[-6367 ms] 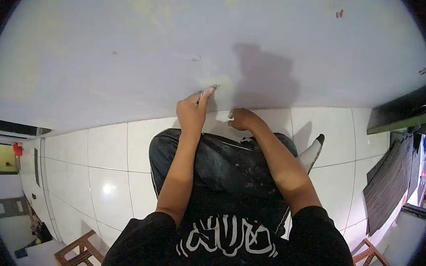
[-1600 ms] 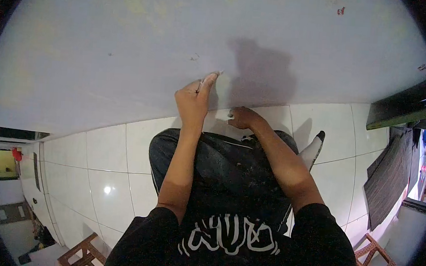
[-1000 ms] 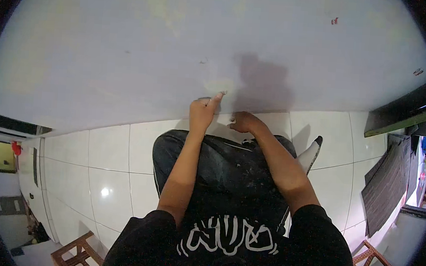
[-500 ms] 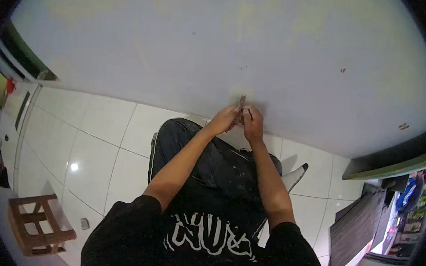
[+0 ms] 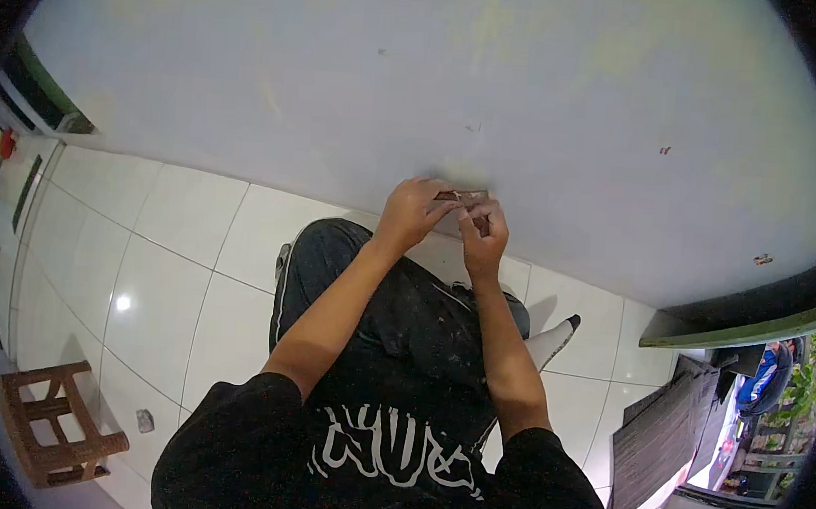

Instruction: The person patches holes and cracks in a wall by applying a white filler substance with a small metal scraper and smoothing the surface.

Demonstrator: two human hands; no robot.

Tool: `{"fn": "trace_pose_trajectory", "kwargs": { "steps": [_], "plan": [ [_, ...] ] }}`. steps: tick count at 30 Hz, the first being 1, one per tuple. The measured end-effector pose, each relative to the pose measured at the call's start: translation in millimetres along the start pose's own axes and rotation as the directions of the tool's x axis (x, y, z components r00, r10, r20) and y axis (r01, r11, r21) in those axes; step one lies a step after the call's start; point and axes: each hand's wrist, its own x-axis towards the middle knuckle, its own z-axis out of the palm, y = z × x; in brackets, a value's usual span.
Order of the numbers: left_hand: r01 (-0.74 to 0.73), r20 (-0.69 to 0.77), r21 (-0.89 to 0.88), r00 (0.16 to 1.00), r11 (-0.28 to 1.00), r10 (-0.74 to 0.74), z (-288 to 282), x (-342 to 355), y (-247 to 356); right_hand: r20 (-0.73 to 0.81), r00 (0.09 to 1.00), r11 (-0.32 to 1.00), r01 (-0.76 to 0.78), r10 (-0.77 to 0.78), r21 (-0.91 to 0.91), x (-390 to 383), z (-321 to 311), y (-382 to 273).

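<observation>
Between my two hands, close to the pale wall (image 5: 342,117), is a small brown folded sheet (image 5: 466,198) that looks like sandpaper. My left hand (image 5: 409,215) closes on its left end, thumb toward the middle. My right hand (image 5: 484,244) pinches the right end, with the fingers bent. The sheet lies roughly level from hand to hand, a whitish mark on its face. Both hands are above my bent legs in dark trousers (image 5: 403,320), which bear pale specks. My fingers cover part of the sheet.
White floor tiles (image 5: 166,266) spread on both sides of me. At the lower left are a brown wooden stool (image 5: 65,424) and a small greyish lump (image 5: 145,421). A grey slatted panel (image 5: 665,433) stands at right, by an opening. The wall has yellowish patches and small chips.
The brown sheet has turned from upright to nearly level. My left hand has moved up and left, and my hands have spread slightly apart. The view has shifted a little.
</observation>
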Motion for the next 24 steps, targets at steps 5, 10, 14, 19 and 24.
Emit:
{"fn": "trace_pose_trajectory", "kwargs": {
  "steps": [5, 10, 14, 19, 24],
  "plan": [
    [0.466, 0.308, -0.094, 0.854, 0.88, -0.42, -11.0, -1.5, -4.2, 0.082, 0.965, 0.906, -0.26, 0.247, 0.334, 4.3, 0.5, -19.1],
    [0.277, 0.323, -0.035, 0.912, 0.96, -0.251, -4.4, -3.0, -12.5, 0.023, 0.937, 0.852, -0.327, 0.349, 0.409, 8.7, 5.9, -40.2],
    [0.284, 0.357, 0.021, 0.893, 0.959, -0.272, -6.7, -2.2, -12.4, 0.051, 0.951, 0.86, -0.297, 0.304, 0.416, 6.6, 3.7, -30.6],
    [0.392, 0.431, -0.213, 0.86, 0.895, -0.274, -6.3, -1.0, -9.2, -0.03, 0.943, 0.9, -0.307, 0.332, 0.309, 5.5, 3.2, -30.6],
    [0.431, 0.492, -0.198, 0.821, 0.881, -0.291, 3.5, -4.2, -15.0, -0.003, 0.958, 0.935, -0.278, 0.286, 0.22, 3.3, 4.4, -14.6]
  ]
}}
